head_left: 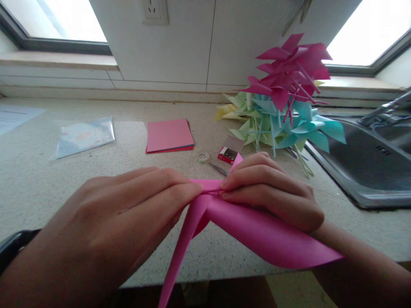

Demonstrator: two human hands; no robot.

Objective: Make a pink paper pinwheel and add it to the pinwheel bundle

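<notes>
Two hands [118,209] [272,188] pinching, seemingly one pink paper [257,231]

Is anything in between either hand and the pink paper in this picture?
Nothing visible: the left hand and right hand both pinch the pink paper directly. The tape roll, blade and red box lie beyond it on the counter, not in between.

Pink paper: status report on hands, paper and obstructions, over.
Left hand and right hand both pinching the pink paper. Paper bent, ends curling out below the grip. Scissors on counter just beyond, partly hidden. Nothing seen blocking.
</notes>
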